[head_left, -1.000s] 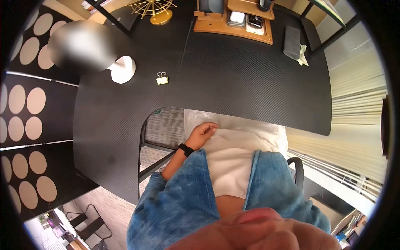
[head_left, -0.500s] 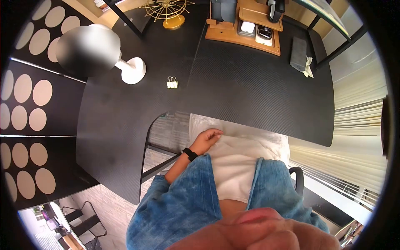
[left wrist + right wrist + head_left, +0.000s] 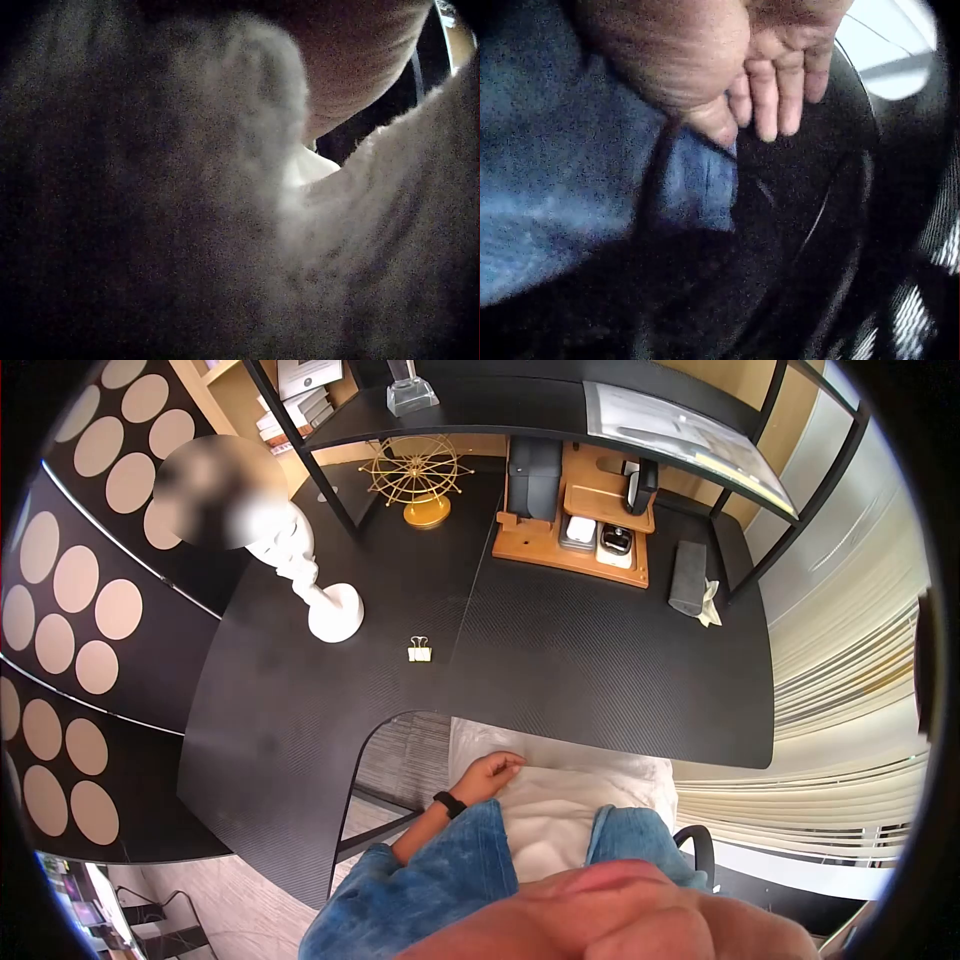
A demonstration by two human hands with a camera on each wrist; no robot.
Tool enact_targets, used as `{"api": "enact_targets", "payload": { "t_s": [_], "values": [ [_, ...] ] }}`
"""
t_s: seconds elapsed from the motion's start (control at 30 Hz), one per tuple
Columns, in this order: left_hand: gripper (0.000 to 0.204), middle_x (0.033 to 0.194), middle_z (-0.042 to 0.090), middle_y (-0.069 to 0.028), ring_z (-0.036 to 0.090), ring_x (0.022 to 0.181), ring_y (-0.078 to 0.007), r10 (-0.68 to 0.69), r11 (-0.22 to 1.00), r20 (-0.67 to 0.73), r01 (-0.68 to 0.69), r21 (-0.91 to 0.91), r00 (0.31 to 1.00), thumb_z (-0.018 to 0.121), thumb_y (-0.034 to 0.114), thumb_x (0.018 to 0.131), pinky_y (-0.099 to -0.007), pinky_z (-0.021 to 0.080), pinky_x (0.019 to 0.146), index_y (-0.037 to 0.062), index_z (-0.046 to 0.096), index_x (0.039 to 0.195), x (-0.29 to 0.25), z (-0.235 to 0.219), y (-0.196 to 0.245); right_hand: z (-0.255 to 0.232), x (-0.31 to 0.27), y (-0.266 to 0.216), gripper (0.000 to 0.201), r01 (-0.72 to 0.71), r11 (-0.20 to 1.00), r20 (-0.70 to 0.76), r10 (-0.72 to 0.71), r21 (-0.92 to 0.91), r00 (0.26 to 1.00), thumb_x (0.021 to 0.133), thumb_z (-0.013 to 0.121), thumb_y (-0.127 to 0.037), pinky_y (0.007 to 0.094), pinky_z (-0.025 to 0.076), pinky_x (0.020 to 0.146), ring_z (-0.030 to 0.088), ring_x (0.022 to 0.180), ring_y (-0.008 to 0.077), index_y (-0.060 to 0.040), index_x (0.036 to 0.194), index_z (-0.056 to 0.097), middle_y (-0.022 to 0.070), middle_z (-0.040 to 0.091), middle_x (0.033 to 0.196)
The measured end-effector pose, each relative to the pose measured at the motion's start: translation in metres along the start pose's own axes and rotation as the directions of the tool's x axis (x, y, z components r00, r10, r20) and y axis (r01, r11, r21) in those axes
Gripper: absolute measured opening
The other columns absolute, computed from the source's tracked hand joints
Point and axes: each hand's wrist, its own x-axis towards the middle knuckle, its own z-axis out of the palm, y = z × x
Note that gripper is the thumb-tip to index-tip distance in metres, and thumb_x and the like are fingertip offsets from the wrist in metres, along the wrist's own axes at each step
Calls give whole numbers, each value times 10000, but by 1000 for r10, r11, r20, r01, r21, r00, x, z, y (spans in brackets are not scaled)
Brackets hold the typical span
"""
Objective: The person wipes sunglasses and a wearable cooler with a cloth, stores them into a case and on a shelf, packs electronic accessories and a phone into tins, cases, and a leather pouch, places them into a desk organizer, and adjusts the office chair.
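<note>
In the head view the left hand (image 3: pixel 487 775), with a black band at its wrist, rests at the edge of white cloth (image 3: pixel 550 805) in the lap, fingers loosely bent and holding nothing visible. The left wrist view is dark and blurred: pale fuzzy cloth (image 3: pixel 360 240) fills most of it, with skin (image 3: pixel 352 52) at the top. The right hand (image 3: pixel 705 52) shows only in the right wrist view, palm visible and fingers relaxed, beside blue denim (image 3: pixel 592 172). It holds nothing visible.
On the black desk (image 3: pixel 560 650) stand a binder clip (image 3: pixel 420 655), a white lamp (image 3: pixel 336 613), a golden wheel ornament (image 3: pixel 427 510), a wooden organizer (image 3: pixel 575 555) and a dark grey case (image 3: pixel 687 578). A black-framed shelf (image 3: pixel 480 422) spans the back. A chair armrest (image 3: pixel 700 850) is beside the person.
The head view has tilted up, so the desk items sit lower in it and the upper shelf shows. The left hand stays on the lap in much the same pose.
</note>
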Motion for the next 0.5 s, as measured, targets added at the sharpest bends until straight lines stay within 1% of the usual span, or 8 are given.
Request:
{"api": "enact_targets", "payload": {
  "t_s": [0.07, 0.2, 0.27, 0.3, 0.37, 0.4, 0.47, 0.5],
  "values": [
    [253, 1027, 650, -1, 577, 914, -67, -17, 1000, 24, 18, -15, 1000, 576, 157, 998, -229, 473, 837, 34, 607, 1217, -1, 1, 1, -2, -5, 1, 303, -9, 1000, -7, 9, -2, 1000, 930, 499, -156, 441, 480, 932, 643, 1047, 344, 22, 1130, 640, 244, 671, 1085],
    [245, 1033, 650, -7, 583, 906, -72, -49, 999, 9, 49, -23, 999, 581, 145, 991, -236, 483, 818, 26, 614, 1203, -9, 2, 20, -5, -7, 2, 304, -11, 1000, -20, 11, -3, 1000, 930, 499, -155, 441, 479, 934, 642, 1050, 344, 22, 1134, 638, 244, 670, 1087],
    [239, 1043, 653, -30, 595, 894, -88, 0, 997, -20, 2, 80, 1000, 590, 135, 977, -245, 495, 798, 23, 622, 1186, -17, -3, 24, -1, -11, 2, 305, -15, 1000, -13, 15, 5, 1000, 930, 499, -155, 441, 479, 935, 642, 1051, 344, 22, 1137, 637, 244, 670, 1088],
    [239, 1043, 653, -30, 595, 894, -88, -10, 997, -15, 11, 80, 1000, 590, 135, 977, -245, 495, 798, 23, 622, 1186, -21, -8, 25, 3, -15, 3, 305, -20, 1000, -8, 20, 12, 1000, 930, 499, -155, 440, 478, 935, 641, 1052, 344, 22, 1138, 636, 244, 669, 1089],
    [228, 1031, 658, -76, 626, 881, -141, 153, 949, -62, -129, 286, 986, 603, 116, 952, -271, 514, 775, 22, 632, 1157, -34, -18, 24, 13, -27, 7, 306, -37, 999, 21, 36, 24, 999, 929, 500, -154, 440, 478, 936, 641, 1053, 344, 22, 1140, 635, 244, 669, 1090],
    [228, 1031, 658, -76, 626, 881, -141, 130, 955, -55, -110, 275, 990, 603, 116, 952, -271, 514, 775, 22, 632, 1157, -44, -20, 33, 18, -35, 10, 306, -48, 999, 43, 46, 26, 998, 929, 500, -154, 440, 478, 937, 641, 1053, 344, 21, 1141, 635, 244, 669, 1091],
    [226, 1014, 653, -118, 646, 880, -209, 76, 900, -197, 18, 435, 977, 617, 97, 929, -299, 523, 766, 26, 637, 1143, -74, -21, 62, 33, -57, 15, 307, -70, 997, 102, 66, 32, 993, 929, 500, -153, 440, 477, 938, 640, 1055, 344, 21, 1143, 634, 244, 668, 1092],
    [226, 1014, 653, -118, 646, 880, -209, 49, 903, -197, 40, 427, 979, 617, 97, 929, -299, 523, 766, 26, 637, 1143, -84, -25, 69, 38, -63, 17, 307, -74, 997, 124, 69, 34, 990, 929, 500, -153, 439, 477, 938, 640, 1055, 344, 21, 1144, 633, 244, 668, 1093]
  ]
}}
